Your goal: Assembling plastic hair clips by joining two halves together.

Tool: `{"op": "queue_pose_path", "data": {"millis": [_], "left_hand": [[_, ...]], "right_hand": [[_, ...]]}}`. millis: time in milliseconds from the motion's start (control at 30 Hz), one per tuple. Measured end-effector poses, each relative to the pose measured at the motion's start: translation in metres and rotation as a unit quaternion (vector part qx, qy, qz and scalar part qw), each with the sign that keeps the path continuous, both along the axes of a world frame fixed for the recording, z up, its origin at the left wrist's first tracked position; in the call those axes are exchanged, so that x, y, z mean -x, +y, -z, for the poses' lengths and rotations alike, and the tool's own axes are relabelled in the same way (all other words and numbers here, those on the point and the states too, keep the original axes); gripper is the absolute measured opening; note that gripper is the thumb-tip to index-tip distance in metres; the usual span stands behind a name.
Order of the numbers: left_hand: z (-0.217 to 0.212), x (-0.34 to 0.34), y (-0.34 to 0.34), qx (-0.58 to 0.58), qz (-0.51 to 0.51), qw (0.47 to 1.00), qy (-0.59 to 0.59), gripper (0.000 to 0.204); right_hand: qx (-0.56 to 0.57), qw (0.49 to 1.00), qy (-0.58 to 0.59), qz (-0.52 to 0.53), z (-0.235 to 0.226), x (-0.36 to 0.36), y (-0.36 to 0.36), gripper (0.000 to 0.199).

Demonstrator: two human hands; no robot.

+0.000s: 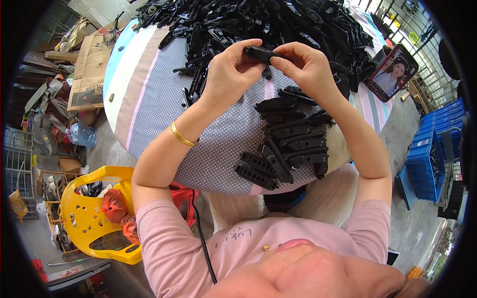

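Between my two hands, above the cloth-covered table (164, 109), is a long black plastic part (262, 54). My left hand (229, 69) is closed on its left end, and my right hand (304, 64) pinches its right end between thumb and fingers. Beyond them lies a big heap of similar black plastic parts (218, 30). Nearer my body, several longer black plastic pieces (300, 141) are laid side by side in a stack by the table's front edge. What the part's underside looks like is hidden by my fingers.
A phone (393, 73) stands tilted at the table's right edge. A yellow plastic chair (79, 213) holding red bags (115, 205) is at the lower left. Blue crates (426, 159) stand on the right. At the left are a cardboard box (90, 69) and a water bottle (82, 135).
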State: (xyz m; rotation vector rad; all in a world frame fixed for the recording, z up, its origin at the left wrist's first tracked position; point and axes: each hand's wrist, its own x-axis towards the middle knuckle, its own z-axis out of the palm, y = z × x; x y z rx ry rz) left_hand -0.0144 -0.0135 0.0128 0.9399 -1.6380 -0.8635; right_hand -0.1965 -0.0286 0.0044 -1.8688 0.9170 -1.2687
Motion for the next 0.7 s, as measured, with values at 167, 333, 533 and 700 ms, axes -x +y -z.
{"op": "queue_pose_path", "data": {"millis": [167, 333, 533, 700], "left_hand": [[-0.013, -0.008, 0.0, -0.049, 0.048, 0.998, -0.003, 0.033], [-0.013, -0.012, -0.004, -0.022, 0.07, 0.996, -0.047, 0.032], [-0.018, -0.009, 0.002, 0.047, 0.07, 0.993, -0.079, 0.031], [-0.02, -0.011, 0.004, 0.009, 0.096, 0.995, -0.016, 0.033]], "right_hand": [[0.117, 0.984, 0.121, 0.055, -0.007, 0.002, 0.003, 0.034], [0.14, 0.974, 0.171, -0.048, -0.009, 0.014, -0.01, 0.043], [0.156, 0.975, 0.154, 0.034, -0.014, 0.01, 0.002, 0.037], [0.125, 0.976, 0.178, -0.015, -0.023, 0.018, 0.0, 0.033]]}}
